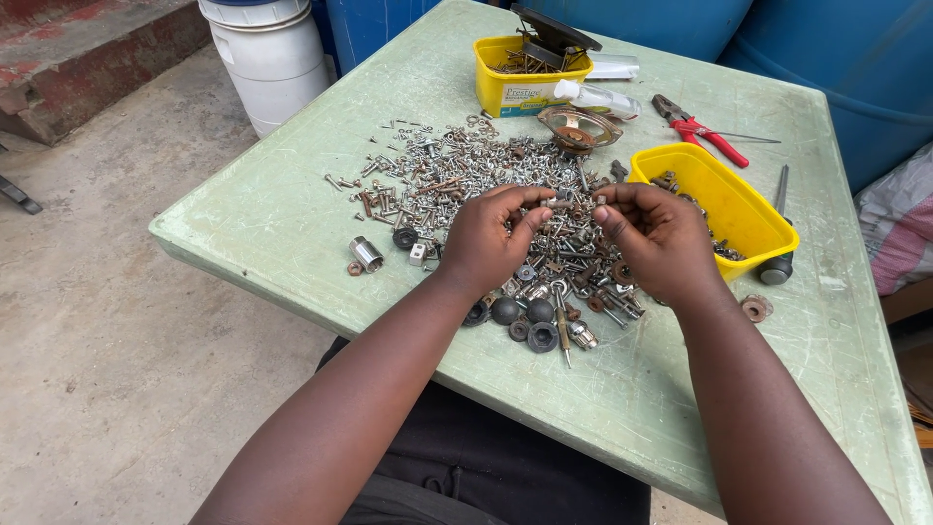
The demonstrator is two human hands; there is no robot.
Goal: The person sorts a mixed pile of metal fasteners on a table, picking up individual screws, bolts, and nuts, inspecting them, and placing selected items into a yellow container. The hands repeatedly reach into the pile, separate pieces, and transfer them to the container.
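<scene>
Head view: both hands, left [489, 240] and right [653, 236], pinch small fasteners over the screw pile [486, 180] on the green surface [292, 214]; yellow tub [724, 204] holds rusty bits, yellow box [515, 86] nails.

Surface [292, 214] pale green, scratched. Heap of screws and bolts [486, 180] mostly silver, some rust-brown. Round rubber feet [525, 316] black. Rectangular tub [724, 209] bright yellow. Square tub [520, 83] yellow with label panel. Pliers [705, 131] red-handled. Bucket [267, 58] white. Drums [836, 68] blue. Floor [107, 340] grey concrete. Step [87, 58] faded red. Sack [899, 224] white with pink stripes.
</scene>
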